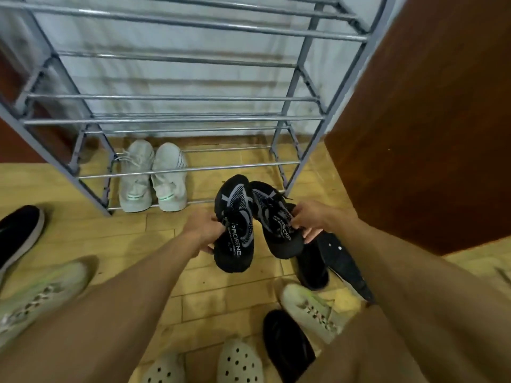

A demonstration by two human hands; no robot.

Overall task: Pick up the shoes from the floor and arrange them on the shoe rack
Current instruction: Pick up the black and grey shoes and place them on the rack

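Observation:
My left hand (203, 232) grips a black mesh sneaker (235, 225) with grey lettering, and my right hand (311, 218) grips its twin (273, 217). Both shoes hang toes forward just in front of the grey metal shoe rack (177, 121), near the right end of its bottom shelf. A pair of white sneakers (153, 176) sits on the left of that bottom shelf. The upper shelves hold nothing.
On the wooden floor lie a black shoe (18, 234) and a pale green sneaker (41, 297) at left, black shoes (331, 261), another pale green sneaker (312, 310), a black slip-on (287, 346) and white clogs (237, 363) near me. A brown wooden panel (431, 128) stands right of the rack.

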